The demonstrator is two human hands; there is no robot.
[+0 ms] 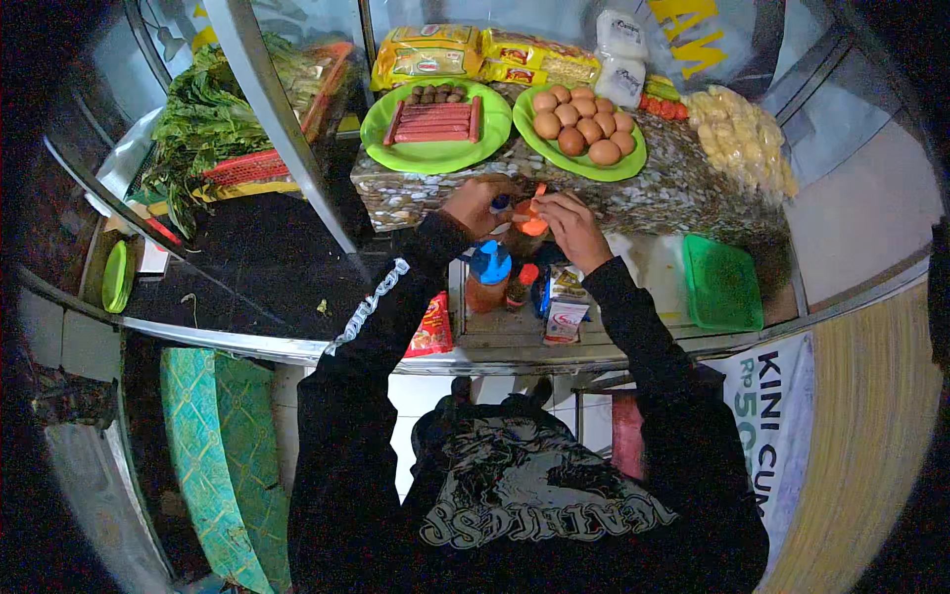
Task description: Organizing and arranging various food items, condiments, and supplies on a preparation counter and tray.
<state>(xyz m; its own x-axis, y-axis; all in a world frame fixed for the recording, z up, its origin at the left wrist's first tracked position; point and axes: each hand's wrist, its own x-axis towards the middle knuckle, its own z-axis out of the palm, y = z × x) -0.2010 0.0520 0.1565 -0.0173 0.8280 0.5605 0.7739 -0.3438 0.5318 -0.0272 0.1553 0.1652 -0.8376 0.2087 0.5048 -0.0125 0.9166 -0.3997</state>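
Observation:
My right hand (575,230) pinches the edge of an orange plastic piece (531,221), which looks like a container top. On its other side my left hand (479,204) has curled fingers whose tips reach the orange piece. A small dark blue round thing (501,202) shows by the left fingers; whether they grip it is unclear. Just below the hands stand a bottle with a blue cap (490,261) and reddish contents, and a small dark bottle with a red cap (528,275). Seasoning sachets (568,315) lie under my right wrist, and a red packet (432,327) lies by my left forearm.
Behind the hands, a stone-patterned ledge (460,197) bears a green plate of sausages and meatballs (375,148) and a green plate of eggs (634,167). Noodle packs (427,56) stand behind. Leafy greens (200,119) lie left of a metal post (278,126); a green tray (721,282) sits right.

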